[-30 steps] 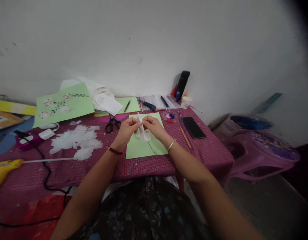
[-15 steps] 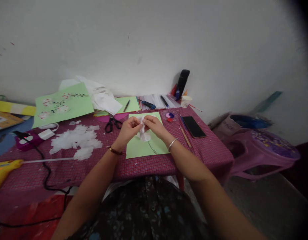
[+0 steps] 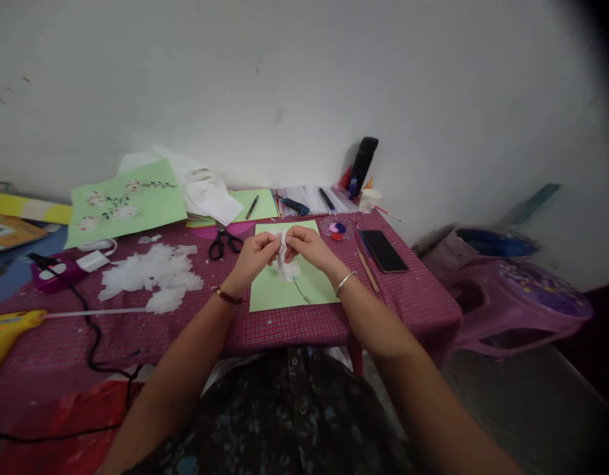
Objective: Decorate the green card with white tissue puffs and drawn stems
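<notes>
A crumpled strip of white tissue paper (image 3: 283, 261) is pinched between my two hands, above a light green sheet (image 3: 269, 297). My left hand (image 3: 257, 256) grips its left side with thumb and fingers. On the other side my right hand (image 3: 307, 248) holds it the same way, fingertips close to the left ones. Below the tissue, a thin dark stem line (image 3: 301, 290) shows on the green sheet. Some white material lies on the sheet under the tissue, partly covered. Black scissors (image 3: 224, 243) rest left of the sheet.
Left are white tissue pieces (image 3: 153, 274), a yellow glue gun (image 3: 12, 330), its black cord and a purple power socket (image 3: 54, 274). A green sheet with painted flowers (image 3: 128, 201) lies behind. To the right are a palette (image 3: 337, 229), wooden stick (image 3: 367, 270), phone (image 3: 383, 251) and pink stool (image 3: 522, 310).
The tissue looks more gathered and narrower between my fingertips. Both hands stay in nearly the same place; the view has shifted slightly.
</notes>
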`<move>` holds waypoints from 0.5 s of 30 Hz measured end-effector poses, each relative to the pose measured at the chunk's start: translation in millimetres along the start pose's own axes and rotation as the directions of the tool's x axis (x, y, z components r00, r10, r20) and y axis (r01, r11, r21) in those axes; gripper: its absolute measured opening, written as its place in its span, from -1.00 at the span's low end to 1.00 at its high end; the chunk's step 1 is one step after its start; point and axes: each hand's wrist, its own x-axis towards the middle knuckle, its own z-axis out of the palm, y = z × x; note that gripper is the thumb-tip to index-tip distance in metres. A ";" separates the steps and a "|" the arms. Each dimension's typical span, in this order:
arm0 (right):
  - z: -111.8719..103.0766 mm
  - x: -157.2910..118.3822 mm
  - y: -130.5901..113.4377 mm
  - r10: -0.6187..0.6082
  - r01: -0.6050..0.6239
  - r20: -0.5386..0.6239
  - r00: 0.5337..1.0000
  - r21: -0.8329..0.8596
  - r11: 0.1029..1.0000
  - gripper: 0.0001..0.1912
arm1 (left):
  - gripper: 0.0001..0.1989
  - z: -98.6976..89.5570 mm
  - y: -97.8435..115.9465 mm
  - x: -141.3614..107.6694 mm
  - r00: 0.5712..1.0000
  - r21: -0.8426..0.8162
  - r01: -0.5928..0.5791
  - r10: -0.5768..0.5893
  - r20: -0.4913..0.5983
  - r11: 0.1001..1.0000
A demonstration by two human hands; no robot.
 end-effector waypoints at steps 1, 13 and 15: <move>-0.5 0.0 -0.2 0.003 -0.003 0.008 1.000 0.000 1.000 -0.78 | -0.76 -0.8 0.5 0.0 1.000 -0.001 0.006 -0.006 -0.001 1.000; -0.1 -1.4 2.9 0.084 -0.070 0.174 0.981 -0.090 0.994 -0.85 | -0.78 -7.8 5.4 0.1 0.995 0.252 -0.040 0.016 0.099 0.967; -0.2 -1.6 3.0 0.075 -0.060 0.170 0.983 -0.090 0.994 -0.85 | -0.80 -8.0 6.5 -0.1 0.996 0.244 -0.032 0.010 0.092 0.969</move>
